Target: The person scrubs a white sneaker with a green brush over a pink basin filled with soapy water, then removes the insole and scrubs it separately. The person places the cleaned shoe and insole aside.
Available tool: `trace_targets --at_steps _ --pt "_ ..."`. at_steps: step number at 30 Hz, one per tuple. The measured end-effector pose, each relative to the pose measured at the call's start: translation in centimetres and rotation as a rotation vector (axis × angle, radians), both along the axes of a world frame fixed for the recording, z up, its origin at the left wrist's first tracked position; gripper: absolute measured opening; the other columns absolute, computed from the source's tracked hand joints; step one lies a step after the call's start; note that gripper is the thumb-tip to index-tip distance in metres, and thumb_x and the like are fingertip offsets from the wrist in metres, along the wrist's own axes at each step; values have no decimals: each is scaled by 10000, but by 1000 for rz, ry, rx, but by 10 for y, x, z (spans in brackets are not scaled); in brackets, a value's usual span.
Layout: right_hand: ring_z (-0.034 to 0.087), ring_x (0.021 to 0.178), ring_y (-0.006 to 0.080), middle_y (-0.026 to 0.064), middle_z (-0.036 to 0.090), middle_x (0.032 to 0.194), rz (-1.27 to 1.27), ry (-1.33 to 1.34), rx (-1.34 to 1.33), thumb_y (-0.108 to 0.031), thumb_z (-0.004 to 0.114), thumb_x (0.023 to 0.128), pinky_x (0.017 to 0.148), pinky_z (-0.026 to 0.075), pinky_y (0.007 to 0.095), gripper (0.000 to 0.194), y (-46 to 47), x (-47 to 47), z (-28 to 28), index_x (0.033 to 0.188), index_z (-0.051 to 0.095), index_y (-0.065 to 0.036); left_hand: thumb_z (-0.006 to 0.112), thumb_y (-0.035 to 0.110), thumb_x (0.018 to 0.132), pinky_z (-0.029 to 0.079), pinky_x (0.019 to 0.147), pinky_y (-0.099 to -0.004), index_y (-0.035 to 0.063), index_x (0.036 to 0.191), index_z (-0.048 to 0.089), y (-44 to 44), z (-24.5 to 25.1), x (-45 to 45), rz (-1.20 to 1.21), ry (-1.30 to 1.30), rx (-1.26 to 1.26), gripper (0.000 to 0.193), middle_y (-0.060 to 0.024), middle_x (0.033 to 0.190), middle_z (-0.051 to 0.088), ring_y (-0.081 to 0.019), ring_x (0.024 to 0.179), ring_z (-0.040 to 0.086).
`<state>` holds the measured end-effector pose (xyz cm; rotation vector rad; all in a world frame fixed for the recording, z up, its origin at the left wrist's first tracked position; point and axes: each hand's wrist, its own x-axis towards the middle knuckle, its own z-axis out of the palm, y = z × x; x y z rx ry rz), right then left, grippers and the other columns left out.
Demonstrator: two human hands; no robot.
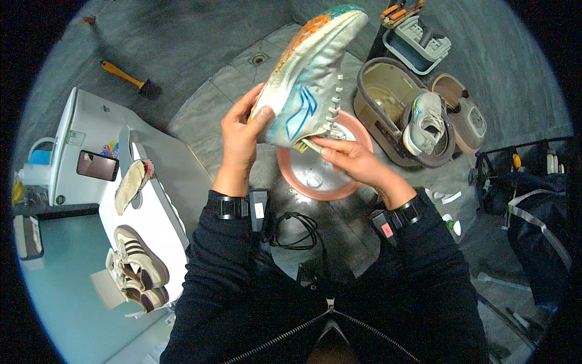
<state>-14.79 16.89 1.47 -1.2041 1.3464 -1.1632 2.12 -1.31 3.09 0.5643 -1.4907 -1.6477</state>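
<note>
My left hand grips a white running sneaker around its sole and side, raised toe-up over the floor. Blue lines mark the side of this sneaker, and its sole is orange and green toward the toe. At the shoe's opening, my right hand pinches the edge of the collar or tongue between thumb and fingers; which of the two I cannot tell. No lace shows in the row of white loops. Below the shoe, a pink-rimmed basin stands on the floor. A similar sneaker rests on the round basket of a mop bucket.
Left, a white appliance carries a phone. Insoles and striped sneakers lie on a white surface. A black cable coils near me. Right are a grey caddy and dark bag.
</note>
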Motion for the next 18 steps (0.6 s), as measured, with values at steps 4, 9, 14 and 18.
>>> trace_targets --at_steps 4,9,14,18 --pt "681 780 278 92 707 860 -303 1061 -63 -440 581 915 679 535 385 355 0 -10 -1 1242 647 -318 668 201 919 476 965 -331 -60 1305 540 4 -3 -8 -30 61 304 483 -137 1234 627 -199 1112 609" --pt "681 795 277 78 700 1010 -257 894 59 -393 588 936 727 537 367 385 -2 -5 1 1313 599 -311 640 236 950 514 892 -318 -59 1297 545 2 -8 -10 -9 160 488 465 -129 1209 639 -193 1038 642" --pt "656 1035 224 130 693 1130 -97 222 -48 -363 581 967 896 491 338 394 -5 14 -4 1316 604 -182 667 109 899 464 965 -308 -56 1322 537 -5 -8 0 70 -61 99 473 -137 1252 623 -189 1112 605" --pt "592 991 109 26 685 1044 -16 -387 286 -316 567 996 887 466 273 371 -2 12 -7 1272 623 -75 684 84 858 421 1029 -342 -57 1339 522 -9 -4 6 45 -59 -112 527 -149 1294 598 -219 1170 581"
